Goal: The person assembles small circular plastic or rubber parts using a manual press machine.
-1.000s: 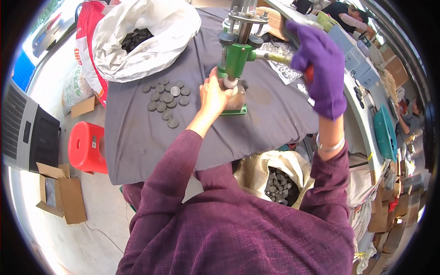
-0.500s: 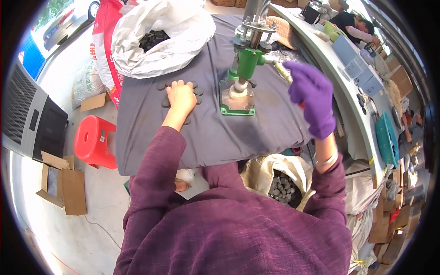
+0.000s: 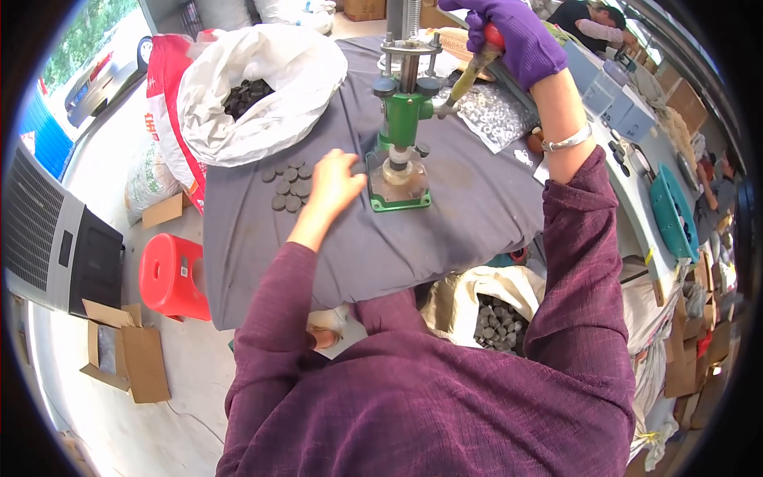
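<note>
My right hand (image 3: 520, 41), in a purple knitted glove, is closed round the red-knobbed end of the lever (image 3: 469, 78) of a green hand press (image 3: 405, 119). The lever slants up and away to the right. My bare left hand (image 3: 335, 184) is at the left of the press's base plate (image 3: 400, 196), its fingers bent together. A dark edge shows at its fingertips, seemingly a small dark disc. Just left of that hand, several dark grey discs (image 3: 286, 188) lie loose on the grey cloth. Another dark disc (image 3: 423, 149) sits behind the press's ram.
A white sack (image 3: 302, 67) of dark pieces stands at the far left of the cloth-covered table (image 3: 477, 222). Below the front edge, a sack (image 3: 449, 310) holds grey pieces. A clear bag of small parts (image 3: 493, 115) lies beyond the lever. A red stool (image 3: 171, 274) stands left.
My left hand has moved off the discs, rightward to the press base. My right hand has swung the lever up and away. The whole view has shifted slightly.
</note>
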Demonstrator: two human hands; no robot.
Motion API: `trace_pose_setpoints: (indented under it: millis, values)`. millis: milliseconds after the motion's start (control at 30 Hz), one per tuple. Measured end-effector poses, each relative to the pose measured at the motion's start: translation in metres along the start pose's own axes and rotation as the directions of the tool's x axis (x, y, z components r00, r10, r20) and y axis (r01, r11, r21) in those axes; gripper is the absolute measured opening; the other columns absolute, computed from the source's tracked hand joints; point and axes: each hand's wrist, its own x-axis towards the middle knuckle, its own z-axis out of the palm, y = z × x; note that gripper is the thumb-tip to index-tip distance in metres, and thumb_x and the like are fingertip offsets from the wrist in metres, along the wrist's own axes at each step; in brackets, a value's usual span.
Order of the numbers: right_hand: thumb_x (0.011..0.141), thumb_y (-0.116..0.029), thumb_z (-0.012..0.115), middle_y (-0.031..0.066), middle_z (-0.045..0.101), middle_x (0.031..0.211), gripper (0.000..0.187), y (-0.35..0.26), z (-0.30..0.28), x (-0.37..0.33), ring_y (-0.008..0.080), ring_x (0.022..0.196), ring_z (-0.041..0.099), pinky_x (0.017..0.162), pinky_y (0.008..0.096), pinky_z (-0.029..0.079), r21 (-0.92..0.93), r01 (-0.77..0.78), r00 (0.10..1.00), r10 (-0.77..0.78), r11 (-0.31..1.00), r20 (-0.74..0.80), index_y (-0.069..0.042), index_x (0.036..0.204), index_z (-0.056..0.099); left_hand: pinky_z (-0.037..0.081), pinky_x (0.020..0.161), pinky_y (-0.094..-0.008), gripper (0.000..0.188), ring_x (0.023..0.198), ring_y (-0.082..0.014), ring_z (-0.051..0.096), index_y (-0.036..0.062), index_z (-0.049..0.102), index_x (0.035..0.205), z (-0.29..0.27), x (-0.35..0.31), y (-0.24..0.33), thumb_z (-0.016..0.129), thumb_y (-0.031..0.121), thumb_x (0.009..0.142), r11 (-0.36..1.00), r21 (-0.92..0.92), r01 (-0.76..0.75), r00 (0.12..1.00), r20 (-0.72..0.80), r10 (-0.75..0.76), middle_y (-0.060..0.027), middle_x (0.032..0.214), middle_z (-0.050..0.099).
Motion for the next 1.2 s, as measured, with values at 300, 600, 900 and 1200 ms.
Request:
trace_pose_setpoints:
  millis: [300,600,900,1200]
  values:
    - [0.090,-0.012,0.057,-0.0008,0.050,0.058,0.018,0.003,0.003,-0.006,0.0094,0.046,0.047,0.044,0.0238,0.042,0.033,0.056,0.998,-0.057,0.998,0.011,0.003,0.095,0.065,0.048,0.084,-0.0423,0.070,0.094,-0.0325,0.059,0.0021,0.046,0.130,0.036,0.005,0.044,0.075,0.012,0.067,0.967,-0.178,0.179,0.982,-0.017,-0.185,-0.0124,0.099,0.066]
    - [0.092,-0.012,0.050,0.0012,0.051,0.062,0.026,0.034,-0.008,-0.040,0.0080,0.053,0.049,0.052,0.0229,0.044,-0.192,0.345,0.939,-0.335,0.919,0.082,0.004,0.105,0.065,0.048,0.082,-0.0442,0.075,0.093,-0.0327,0.060,0.0075,0.042,0.134,0.049,0.005,0.048,0.075,0.015,0.067,0.991,-0.069,0.112,0.989,-0.087,-0.118,-0.0112,0.096,0.068]
    - [0.086,-0.001,0.062,0.0008,0.063,0.079,0.023,0.175,-0.011,-0.154,0.0046,0.058,0.052,0.049,0.0210,0.040,-0.250,0.421,0.886,-0.454,0.872,-0.092,-0.001,0.108,0.068,0.048,0.087,-0.0450,0.084,0.098,-0.0353,0.061,-0.0002,0.032,0.136,0.042,0.006,0.054,0.076,0.017,0.066,0.960,-0.229,0.162,0.983,-0.051,-0.178,-0.0164,0.100,0.066]
    - [0.088,-0.003,0.059,-0.0008,0.060,0.075,0.020,0.106,0.000,-0.130,0.0042,0.052,0.048,0.046,0.0198,0.036,-0.127,0.163,0.987,-0.161,0.978,0.022,-0.001,0.107,0.068,0.046,0.085,-0.0453,0.023,0.098,-0.0308,0.059,0.0081,0.070,0.096,0.002,-0.001,-0.049,0.067,0.022,0.078,0.906,0.364,0.216,0.976,-0.081,-0.200,-0.0124,0.099,0.066]
